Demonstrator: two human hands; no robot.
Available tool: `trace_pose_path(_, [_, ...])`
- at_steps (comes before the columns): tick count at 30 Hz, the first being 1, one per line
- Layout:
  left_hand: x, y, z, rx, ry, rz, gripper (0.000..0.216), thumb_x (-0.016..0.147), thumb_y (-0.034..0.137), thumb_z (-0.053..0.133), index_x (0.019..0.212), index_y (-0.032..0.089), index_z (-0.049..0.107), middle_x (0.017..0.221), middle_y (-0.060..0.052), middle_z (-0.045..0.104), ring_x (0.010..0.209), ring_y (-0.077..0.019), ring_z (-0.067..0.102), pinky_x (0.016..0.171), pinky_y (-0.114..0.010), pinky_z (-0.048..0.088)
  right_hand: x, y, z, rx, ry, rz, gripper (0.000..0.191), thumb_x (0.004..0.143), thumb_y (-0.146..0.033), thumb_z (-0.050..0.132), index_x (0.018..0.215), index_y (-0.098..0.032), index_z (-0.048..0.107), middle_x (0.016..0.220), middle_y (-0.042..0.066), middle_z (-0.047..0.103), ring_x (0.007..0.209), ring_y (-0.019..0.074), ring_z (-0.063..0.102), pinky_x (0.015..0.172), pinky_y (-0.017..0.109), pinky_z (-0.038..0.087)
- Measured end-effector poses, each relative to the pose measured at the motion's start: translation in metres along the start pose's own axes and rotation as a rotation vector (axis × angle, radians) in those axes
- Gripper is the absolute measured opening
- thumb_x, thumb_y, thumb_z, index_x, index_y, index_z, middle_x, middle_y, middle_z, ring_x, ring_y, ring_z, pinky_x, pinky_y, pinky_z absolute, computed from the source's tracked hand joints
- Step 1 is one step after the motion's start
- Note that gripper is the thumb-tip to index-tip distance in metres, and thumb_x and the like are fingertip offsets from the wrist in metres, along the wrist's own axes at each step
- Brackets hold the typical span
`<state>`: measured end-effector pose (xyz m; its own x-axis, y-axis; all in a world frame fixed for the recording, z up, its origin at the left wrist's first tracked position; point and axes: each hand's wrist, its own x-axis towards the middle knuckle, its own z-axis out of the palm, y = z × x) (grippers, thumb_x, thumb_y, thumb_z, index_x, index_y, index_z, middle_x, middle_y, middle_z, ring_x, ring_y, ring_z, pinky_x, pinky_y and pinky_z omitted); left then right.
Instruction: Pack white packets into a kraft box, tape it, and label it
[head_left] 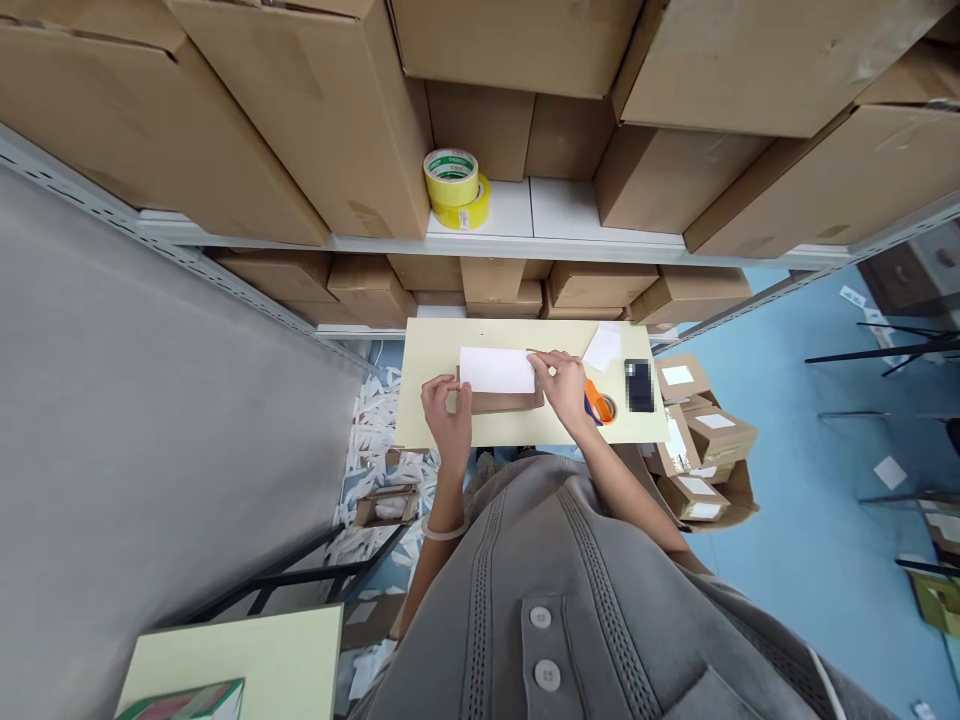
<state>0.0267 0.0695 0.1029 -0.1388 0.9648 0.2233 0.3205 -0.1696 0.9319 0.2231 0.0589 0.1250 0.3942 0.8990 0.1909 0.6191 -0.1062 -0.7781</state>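
A small brown cardboard box (501,402) lies on the pale yellow table (427,345) with a white label (496,370) across its top. My left hand (448,412) grips the box's left end, fingers curled over it. My right hand (564,385) presses on the label's right edge with fingers closed together. An orange tape dispenser (598,403) lies just right of my right hand. A loose white paper (602,348) and a dark phone (639,385) lie further right.
Shelves of large cardboard boxes (300,110) rise behind the table, with yellow tape rolls (455,187) on one shelf. Several labelled small boxes (705,440) are piled at the right on the blue floor. White paper strips (379,430) litter the floor at the left.
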Motion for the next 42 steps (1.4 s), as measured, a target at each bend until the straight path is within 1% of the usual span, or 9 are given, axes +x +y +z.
trace_pose_path(4, [0.002, 0.001, 0.004, -0.012, 0.039, 0.014, 0.014, 0.088, 0.033, 0.062, 0.081, 0.021, 0.061, 0.103, -0.005, 0.057, 0.106, -0.0190, 0.057, 0.098, -0.035, 0.043, 0.018, 0.008, 0.006, 0.264, -0.033, 0.123, 0.030, 0.083, -0.048, 0.062, 0.082, -0.020, 0.073, 0.079, 0.005, 0.073, 0.078, 0.0200, 0.066, 0.080, 0.033, 0.049])
trace_pose_path(8, [0.005, 0.002, 0.005, -0.130, -0.013, -0.045, 0.016, 0.087, 0.036, 0.062, 0.082, 0.021, 0.062, 0.097, -0.004, 0.059, 0.099, -0.0176, 0.059, 0.093, -0.033, 0.046, 0.027, 0.024, 0.024, 0.380, -0.144, 0.242, 0.032, 0.071, -0.048, 0.072, 0.086, -0.020, 0.068, 0.083, 0.004, 0.071, 0.078, 0.0182, 0.063, 0.078, 0.032, 0.049])
trace_pose_path(13, [0.005, 0.003, 0.002, -0.492, -0.036, -0.296, 0.023, 0.082, 0.043, 0.066, 0.081, 0.021, 0.060, 0.099, -0.003, 0.064, 0.095, -0.0168, 0.062, 0.086, -0.031, 0.051, 0.010, 0.035, 0.050, 0.575, -0.439, 0.473, 0.037, 0.066, -0.051, 0.077, 0.083, -0.020, 0.066, 0.086, 0.004, 0.069, 0.083, 0.0174, 0.063, 0.076, 0.030, 0.049])
trace_pose_path(16, [0.006, 0.000, -0.001, -0.614, -0.004, -0.358, 0.025, 0.080, 0.045, 0.068, 0.081, 0.021, 0.058, 0.099, -0.002, 0.064, 0.094, -0.0166, 0.062, 0.084, -0.032, 0.052, -0.002, 0.033, 0.056, 0.738, -0.594, 0.611, 0.040, 0.064, -0.055, 0.078, 0.080, -0.021, 0.067, 0.085, 0.002, 0.070, 0.080, 0.0169, 0.063, 0.073, 0.029, 0.049])
trace_pose_path(20, [0.005, -0.007, -0.004, -0.592, 0.018, -0.345, 0.027, 0.081, 0.047, 0.066, 0.079, 0.021, 0.056, 0.100, -0.002, 0.064, 0.095, -0.0162, 0.062, 0.085, -0.032, 0.052, 0.002, 0.034, 0.054, 0.842, -0.598, 0.641, 0.039, 0.057, -0.052, 0.083, 0.071, -0.020, 0.065, 0.078, 0.000, 0.068, 0.072, 0.0131, 0.059, 0.070, 0.027, 0.046])
trace_pose_path(25, [0.003, -0.012, -0.002, -0.257, 0.061, -0.169, 0.024, 0.086, 0.042, 0.062, 0.077, 0.021, 0.059, 0.094, -0.004, 0.062, 0.096, -0.0170, 0.060, 0.088, -0.032, 0.049, 0.024, 0.046, 0.041, 0.657, -0.463, 0.466, 0.035, 0.060, -0.052, 0.078, 0.070, -0.021, 0.065, 0.069, -0.001, 0.061, 0.067, 0.0143, 0.054, 0.068, 0.029, 0.044])
trace_pose_path(30, [-0.004, -0.035, 0.016, 0.180, 0.021, -0.049, 0.022, 0.088, 0.038, 0.058, 0.073, 0.021, 0.060, 0.091, -0.005, 0.058, 0.086, -0.0176, 0.059, 0.085, -0.033, 0.046, 0.038, 0.066, 0.038, 0.088, -0.247, 0.197, 0.019, 0.073, -0.039, 0.070, 0.066, -0.022, 0.065, 0.088, 0.002, 0.056, 0.077, 0.0160, 0.055, 0.076, 0.031, 0.045])
trace_pose_path(35, [-0.017, -0.071, 0.038, 0.528, -0.153, -0.112, 0.026, 0.092, 0.038, 0.048, 0.078, 0.021, 0.063, 0.097, -0.008, 0.060, 0.089, -0.0220, 0.061, 0.087, -0.039, 0.041, 0.035, 0.088, 0.054, -0.282, -0.324, 0.187, 0.012, 0.082, -0.025, 0.062, 0.071, -0.022, 0.061, 0.096, 0.003, 0.053, 0.080, 0.0157, 0.057, 0.076, 0.029, 0.045])
trace_pose_path(42, [-0.024, -0.093, 0.050, 0.711, -0.292, -0.112, 0.029, 0.096, 0.035, 0.040, 0.085, 0.022, 0.064, 0.101, -0.012, 0.063, 0.100, -0.0273, 0.058, 0.088, -0.040, 0.038, 0.026, 0.099, 0.072, -0.395, -0.359, 0.208, 0.011, 0.090, -0.023, 0.053, 0.081, -0.022, 0.058, 0.102, 0.005, 0.054, 0.079, 0.0163, 0.057, 0.069, 0.028, 0.042])
